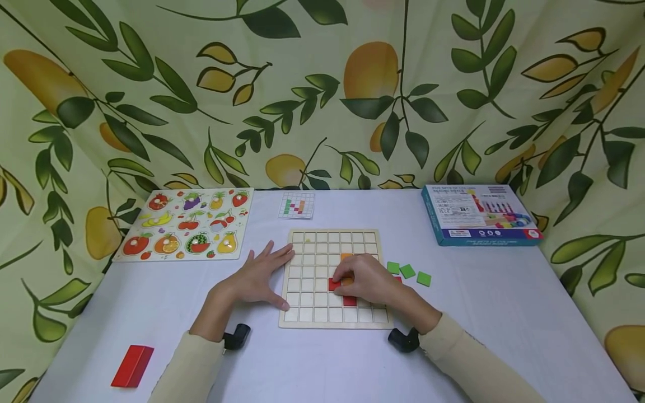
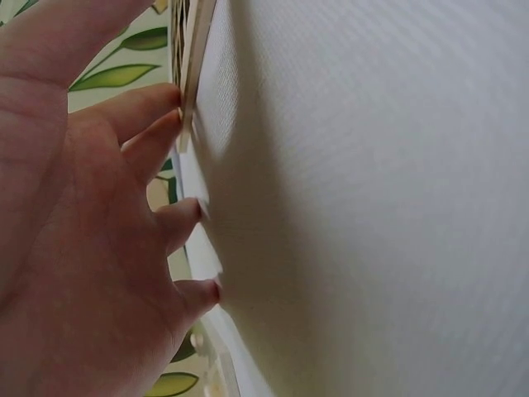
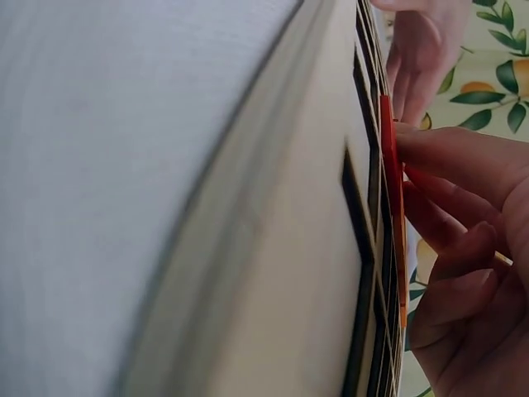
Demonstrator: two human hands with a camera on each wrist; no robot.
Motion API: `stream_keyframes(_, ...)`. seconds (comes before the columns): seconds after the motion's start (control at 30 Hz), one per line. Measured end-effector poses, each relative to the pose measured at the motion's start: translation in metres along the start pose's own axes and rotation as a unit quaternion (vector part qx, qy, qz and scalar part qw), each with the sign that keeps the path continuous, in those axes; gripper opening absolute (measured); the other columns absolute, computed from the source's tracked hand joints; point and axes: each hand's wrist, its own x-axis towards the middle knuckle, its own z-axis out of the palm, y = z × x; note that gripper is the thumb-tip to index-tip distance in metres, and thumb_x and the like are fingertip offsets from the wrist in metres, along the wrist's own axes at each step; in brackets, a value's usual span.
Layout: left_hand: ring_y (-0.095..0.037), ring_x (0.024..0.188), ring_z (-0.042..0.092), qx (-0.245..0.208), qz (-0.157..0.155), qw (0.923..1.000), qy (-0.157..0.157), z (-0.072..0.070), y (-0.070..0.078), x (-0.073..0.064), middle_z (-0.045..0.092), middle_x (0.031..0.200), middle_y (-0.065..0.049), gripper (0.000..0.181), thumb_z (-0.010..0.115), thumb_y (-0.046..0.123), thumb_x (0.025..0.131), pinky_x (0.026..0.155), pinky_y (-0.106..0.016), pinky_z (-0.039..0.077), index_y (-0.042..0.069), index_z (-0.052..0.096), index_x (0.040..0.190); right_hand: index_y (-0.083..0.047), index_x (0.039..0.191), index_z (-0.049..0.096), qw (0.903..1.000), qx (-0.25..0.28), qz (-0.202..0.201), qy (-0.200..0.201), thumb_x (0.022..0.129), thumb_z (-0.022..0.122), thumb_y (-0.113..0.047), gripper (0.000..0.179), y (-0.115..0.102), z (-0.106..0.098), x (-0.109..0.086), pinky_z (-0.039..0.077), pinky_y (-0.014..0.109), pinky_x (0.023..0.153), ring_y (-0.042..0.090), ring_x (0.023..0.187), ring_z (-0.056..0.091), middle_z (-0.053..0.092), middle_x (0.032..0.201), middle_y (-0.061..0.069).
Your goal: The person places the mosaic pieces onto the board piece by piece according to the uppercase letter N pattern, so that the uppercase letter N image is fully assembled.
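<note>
A pale wooden grid board (image 1: 306,316) lies in the middle of the table. My left hand (image 1: 254,274) is spread along its left side, fingertips and thumb at the edge; in the left wrist view the straight fingers (image 2: 153,149) reach the board's rim. My right hand (image 1: 368,278) is bent over the middle of the board, thumb and fingertips pinching a red tile (image 1: 333,284) at a grid square. The right wrist view shows this red tile (image 3: 387,132) edge-on under the fingertips. Another red tile (image 1: 350,301) and an orange tile (image 1: 346,256) sit in nearby squares, partly covered by the hand.
Green tiles (image 1: 407,271) lie right of the board, with a bit of red beside them. Behind the board is a small pattern card (image 1: 296,206). A fruit puzzle board (image 1: 188,224) stands back left, a boxed set (image 1: 481,215) back right, a red block (image 1: 132,366) front left.
</note>
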Motion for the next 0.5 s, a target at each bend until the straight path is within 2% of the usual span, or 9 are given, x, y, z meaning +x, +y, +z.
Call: stream_keyframes(0.5,-0.038,0.163,0.001,-0.005,0.003,1.0000,-0.001,0.0013,-0.0017,-0.0001,0.022,0.173,0.005,0.120,0.095,0.048,0.061,0.125,-0.073,0.001,0.020,0.034,0.161,-0.024,0.091,0.081,0.9995,-0.020,0.010,-0.022,0.079,0.089,-0.025,0.014,-0.0034,-0.0028,0.0009,0.054,0.038,0.097,0.010,0.099,0.065,0.076,0.097,-0.011)
